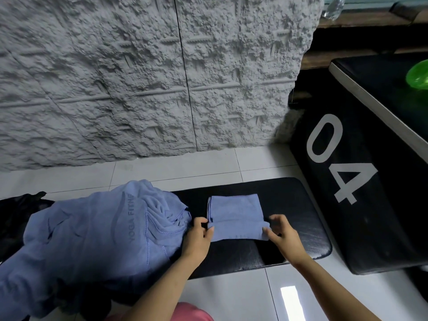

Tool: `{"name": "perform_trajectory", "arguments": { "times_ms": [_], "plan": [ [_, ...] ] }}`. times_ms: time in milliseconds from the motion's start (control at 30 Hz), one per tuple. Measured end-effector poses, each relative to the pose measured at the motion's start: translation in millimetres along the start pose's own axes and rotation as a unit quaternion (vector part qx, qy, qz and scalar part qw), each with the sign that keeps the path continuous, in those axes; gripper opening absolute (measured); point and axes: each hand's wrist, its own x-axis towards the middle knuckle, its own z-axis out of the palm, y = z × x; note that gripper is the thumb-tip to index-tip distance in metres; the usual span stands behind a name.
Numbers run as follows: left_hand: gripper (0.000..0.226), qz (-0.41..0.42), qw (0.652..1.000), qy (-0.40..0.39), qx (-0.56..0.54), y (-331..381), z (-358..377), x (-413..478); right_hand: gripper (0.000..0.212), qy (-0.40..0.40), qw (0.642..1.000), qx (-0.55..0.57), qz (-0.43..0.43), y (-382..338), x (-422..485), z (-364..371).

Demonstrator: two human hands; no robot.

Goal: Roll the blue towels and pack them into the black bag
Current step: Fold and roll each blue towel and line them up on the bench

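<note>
A small folded blue towel [236, 214] lies flat on the black padded bench [291, 205], its near edge turned over into a short roll. My left hand [199, 237] pinches the roll's left end and my right hand [281, 232] pinches its right end. A heap of loose blue towels [97, 232], one printed with "YOGA FITNESS", covers the bench's left part. The black bag [20, 212] shows at the far left, mostly hidden behind the heap.
A large black box marked "04" [361, 181] stands right of the bench, with a green object [419, 75] on top. A rough grey stone wall [139, 77] rises behind. White floor tiles [208, 167] surround the bench.
</note>
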Motion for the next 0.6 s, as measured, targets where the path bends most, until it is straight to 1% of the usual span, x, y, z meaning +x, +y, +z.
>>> {"name": "perform_trajectory", "arguments": {
  "times_ms": [67,133,167,200,267,333,400,433,500,567,600],
  "plan": [
    [0.017,-0.021,1.000,0.003,-0.009,1,0,1,0.022,-0.007,0.999,-0.001,0.034,-6,2,-2],
    [0.018,-0.030,0.999,0.019,-0.006,4,-1,1,0.020,0.004,0.998,-0.048,0.045,-13,4,-2],
    [0.018,-0.018,0.999,0.036,0.005,7,-1,1,0.020,0.025,0.995,-0.088,0.037,-16,5,-1],
    [0.016,0.004,0.998,0.061,0.017,8,-1,0,0.020,0.058,0.990,-0.128,0.012,-19,5,1],
    [0.014,0.077,0.990,0.112,0.045,9,2,-2,0.013,0.113,0.971,-0.198,-0.074,-20,5,3],
    [0.018,0.142,0.978,0.124,0.084,6,5,-5,0.012,0.128,0.929,-0.291,-0.190,-14,4,8],
    [0.014,0.187,0.967,0.126,0.118,-2,4,-7,0.005,0.146,0.882,-0.345,-0.285,-9,1,7],
    [0.020,0.201,0.962,0.120,0.138,-5,4,-8,0.010,0.141,0.871,-0.355,-0.307,-6,0,6],
    [0.040,0.215,0.956,0.089,0.177,-12,3,-10,0.031,0.111,0.866,-0.372,-0.314,-1,-1,3],
    [0.052,0.198,0.961,0.062,0.182,-11,2,-10,0.050,0.077,0.875,-0.385,-0.283,2,0,5],
    [0.056,0.189,0.965,0.056,0.173,-9,2,-10,0.054,0.068,0.883,-0.381,-0.264,2,-1,6]
  ]
}}
